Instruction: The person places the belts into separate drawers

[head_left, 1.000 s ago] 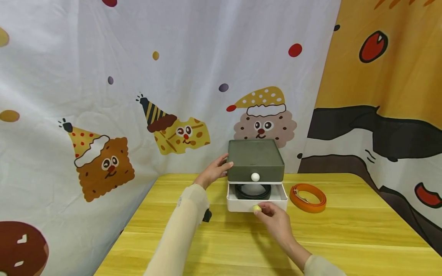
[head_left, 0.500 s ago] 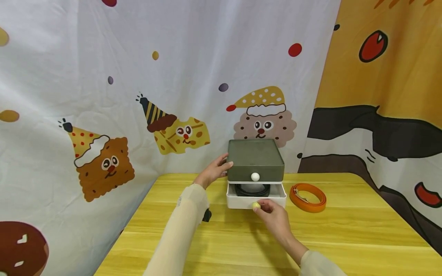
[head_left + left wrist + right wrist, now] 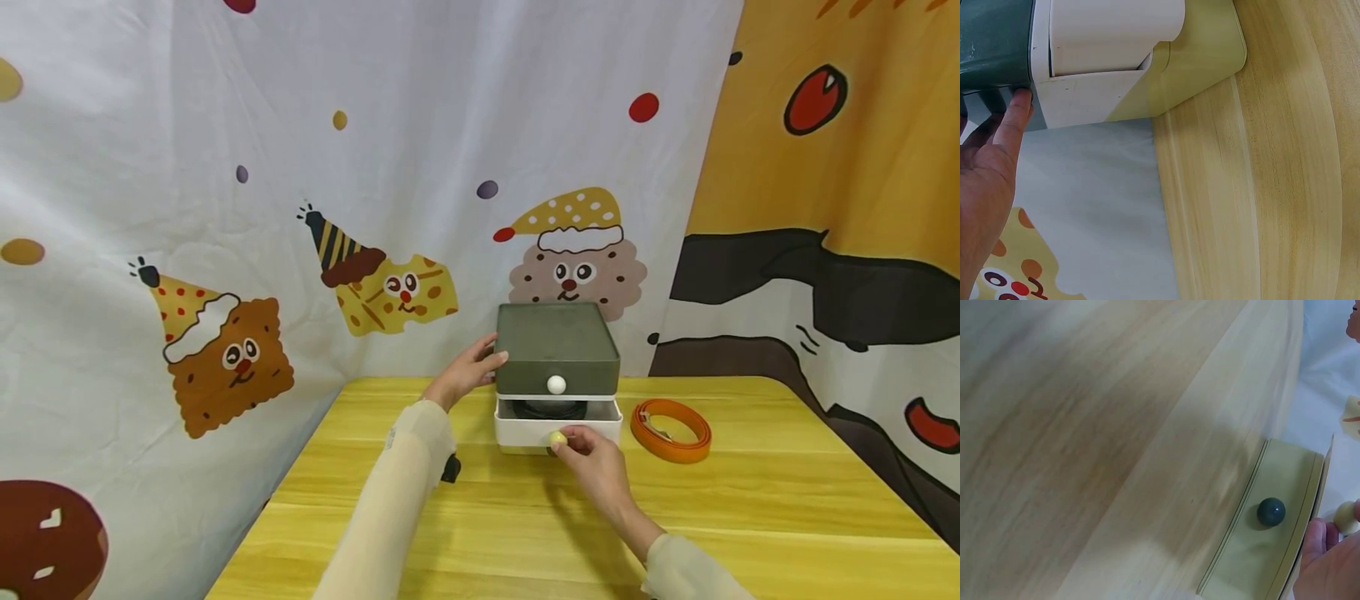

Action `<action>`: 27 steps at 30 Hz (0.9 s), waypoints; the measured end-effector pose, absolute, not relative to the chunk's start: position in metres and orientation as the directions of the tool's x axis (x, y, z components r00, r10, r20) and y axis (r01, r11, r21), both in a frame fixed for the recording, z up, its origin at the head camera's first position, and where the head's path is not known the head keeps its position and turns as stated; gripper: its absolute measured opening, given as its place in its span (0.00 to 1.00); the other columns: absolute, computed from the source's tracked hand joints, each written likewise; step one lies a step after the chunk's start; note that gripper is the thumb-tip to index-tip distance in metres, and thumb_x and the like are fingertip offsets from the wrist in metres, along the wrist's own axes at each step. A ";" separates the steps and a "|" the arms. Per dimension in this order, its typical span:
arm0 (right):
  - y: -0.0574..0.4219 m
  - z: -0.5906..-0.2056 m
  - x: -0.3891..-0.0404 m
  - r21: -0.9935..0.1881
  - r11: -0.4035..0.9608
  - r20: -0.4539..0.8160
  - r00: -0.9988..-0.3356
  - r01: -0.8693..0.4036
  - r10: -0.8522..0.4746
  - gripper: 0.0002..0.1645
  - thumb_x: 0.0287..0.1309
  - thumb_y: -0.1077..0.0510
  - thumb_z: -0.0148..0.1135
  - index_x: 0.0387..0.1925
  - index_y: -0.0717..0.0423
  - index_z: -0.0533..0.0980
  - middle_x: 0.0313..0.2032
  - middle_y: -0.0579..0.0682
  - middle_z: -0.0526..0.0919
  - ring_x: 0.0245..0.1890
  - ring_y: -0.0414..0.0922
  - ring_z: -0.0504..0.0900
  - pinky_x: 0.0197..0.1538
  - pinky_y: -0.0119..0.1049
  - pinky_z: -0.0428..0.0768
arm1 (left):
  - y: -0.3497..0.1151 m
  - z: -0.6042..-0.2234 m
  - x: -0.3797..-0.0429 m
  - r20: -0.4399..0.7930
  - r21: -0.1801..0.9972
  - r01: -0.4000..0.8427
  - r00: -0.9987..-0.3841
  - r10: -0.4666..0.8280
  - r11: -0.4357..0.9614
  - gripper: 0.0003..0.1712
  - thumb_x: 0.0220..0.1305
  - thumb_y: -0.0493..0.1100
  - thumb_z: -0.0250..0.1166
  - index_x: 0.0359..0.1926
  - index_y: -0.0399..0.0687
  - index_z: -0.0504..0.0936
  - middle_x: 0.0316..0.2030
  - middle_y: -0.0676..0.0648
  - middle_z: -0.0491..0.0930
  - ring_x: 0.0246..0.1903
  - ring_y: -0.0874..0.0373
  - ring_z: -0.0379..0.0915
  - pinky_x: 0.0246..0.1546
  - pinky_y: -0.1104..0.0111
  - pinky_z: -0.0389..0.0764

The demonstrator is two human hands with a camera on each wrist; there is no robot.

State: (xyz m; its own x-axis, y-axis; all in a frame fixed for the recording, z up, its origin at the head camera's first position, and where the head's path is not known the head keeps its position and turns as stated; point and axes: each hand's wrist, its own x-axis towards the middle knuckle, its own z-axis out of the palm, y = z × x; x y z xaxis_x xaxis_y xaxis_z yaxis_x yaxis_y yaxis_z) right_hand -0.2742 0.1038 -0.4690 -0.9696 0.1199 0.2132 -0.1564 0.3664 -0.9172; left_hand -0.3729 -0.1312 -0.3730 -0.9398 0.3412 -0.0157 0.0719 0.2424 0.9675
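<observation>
A small desktop drawer unit (image 3: 555, 333) with a dark green top section stands at the back of the table. Its white middle drawer (image 3: 517, 432) is partly pulled out, with a coiled black belt (image 3: 551, 410) lying inside. My right hand (image 3: 600, 479) pinches that drawer's pale yellow knob (image 3: 557, 437) between thumb and fingers. Against the unit's left side my left hand (image 3: 467, 372) rests with extended fingers; in the left wrist view its fingertips touch the green section. A dark green knob (image 3: 1271, 512) shows on the yellowish bottom drawer (image 3: 1294, 469) in the right wrist view.
An orange belt (image 3: 678, 452) lies coiled on the wooden table (image 3: 787, 500), right of the unit. Close behind hangs a cartoon-printed curtain (image 3: 420, 100). The green top drawer carries a white knob (image 3: 556, 384). Something small and black (image 3: 450, 468) shows beside the left sleeve.
The white drawer has slid farther into the unit, and my right hand has moved forward with its knob. Less of the black belt shows. My left hand keeps its place.
</observation>
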 end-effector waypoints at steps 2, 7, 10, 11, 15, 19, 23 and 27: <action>0.104 -0.468 -0.275 -0.916 0.369 0.217 -0.969 -0.159 0.121 0.11 0.56 0.60 0.73 0.41 0.57 0.85 0.33 0.49 0.85 0.36 0.42 0.81 0.38 0.29 0.80 | -0.131 -0.373 -0.373 -0.015 0.968 0.072 -0.940 0.342 0.240 0.42 0.72 0.57 0.59 0.79 0.62 0.50 0.77 0.45 0.47 0.72 0.48 0.55 0.67 0.54 0.67; 0.104 -0.467 -0.278 -0.916 0.372 0.209 -0.970 -0.151 0.122 0.11 0.56 0.59 0.73 0.42 0.56 0.85 0.34 0.48 0.85 0.36 0.42 0.80 0.37 0.29 0.79 | -0.131 -0.372 -0.372 -0.024 0.966 0.065 -0.940 0.339 0.250 0.43 0.71 0.58 0.60 0.79 0.63 0.50 0.77 0.46 0.47 0.71 0.49 0.56 0.67 0.54 0.67; 0.104 -0.468 -0.280 -0.918 0.369 0.202 -0.972 -0.145 0.122 0.11 0.57 0.59 0.72 0.42 0.57 0.85 0.34 0.48 0.85 0.35 0.43 0.79 0.37 0.29 0.79 | -0.131 -0.372 -0.372 -0.029 0.965 0.061 -0.941 0.336 0.254 0.43 0.71 0.59 0.60 0.79 0.64 0.50 0.77 0.46 0.47 0.71 0.49 0.56 0.67 0.55 0.67; 0.104 -0.468 -0.280 -0.919 0.366 0.201 -0.972 -0.144 0.122 0.11 0.57 0.59 0.72 0.42 0.57 0.85 0.34 0.48 0.85 0.35 0.43 0.79 0.37 0.29 0.79 | -0.131 -0.372 -0.372 -0.027 0.966 0.062 -0.941 0.337 0.252 0.43 0.71 0.59 0.60 0.79 0.64 0.50 0.77 0.46 0.47 0.71 0.49 0.56 0.67 0.55 0.67; 0.105 -0.468 -0.283 -0.919 0.367 0.200 -0.972 -0.143 0.124 0.11 0.57 0.58 0.72 0.42 0.57 0.85 0.34 0.48 0.85 0.35 0.43 0.79 0.37 0.30 0.79 | -0.130 -0.372 -0.372 -0.019 0.968 0.068 -0.941 0.338 0.243 0.42 0.71 0.58 0.60 0.79 0.63 0.50 0.77 0.46 0.48 0.71 0.48 0.56 0.67 0.54 0.66; 0.105 -0.468 -0.286 -0.917 0.375 0.197 -0.972 -0.138 0.125 0.11 0.57 0.58 0.73 0.42 0.57 0.85 0.33 0.48 0.85 0.35 0.42 0.80 0.37 0.32 0.78 | -0.131 -0.373 -0.372 -0.021 0.967 0.066 -0.942 0.335 0.246 0.42 0.71 0.58 0.60 0.79 0.64 0.50 0.77 0.46 0.48 0.71 0.48 0.56 0.67 0.54 0.66; 0.105 -0.469 -0.288 -0.914 0.382 0.193 -0.974 -0.134 0.122 0.12 0.57 0.57 0.72 0.42 0.57 0.85 0.34 0.48 0.85 0.35 0.43 0.80 0.37 0.33 0.77 | -0.131 -0.373 -0.373 -0.028 0.965 0.060 -0.944 0.328 0.257 0.43 0.70 0.60 0.61 0.79 0.65 0.51 0.77 0.47 0.48 0.71 0.49 0.56 0.67 0.54 0.66; 0.105 -0.468 -0.290 -0.915 0.380 0.190 -0.975 -0.133 0.118 0.12 0.58 0.57 0.72 0.42 0.57 0.84 0.34 0.49 0.84 0.35 0.43 0.79 0.37 0.33 0.77 | -0.131 -0.373 -0.372 -0.029 0.963 0.061 -0.945 0.325 0.263 0.44 0.69 0.61 0.60 0.79 0.64 0.51 0.77 0.47 0.49 0.71 0.49 0.56 0.67 0.54 0.66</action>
State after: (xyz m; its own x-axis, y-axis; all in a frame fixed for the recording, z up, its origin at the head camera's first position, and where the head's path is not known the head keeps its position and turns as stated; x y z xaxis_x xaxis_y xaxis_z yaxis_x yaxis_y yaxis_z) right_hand -0.2903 0.1047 -0.4680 -0.9746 0.1181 0.1905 -0.1328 0.3804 -0.9152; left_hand -0.3724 -0.1315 -0.3726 -0.9451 0.3253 -0.0291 0.0610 0.2632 0.9628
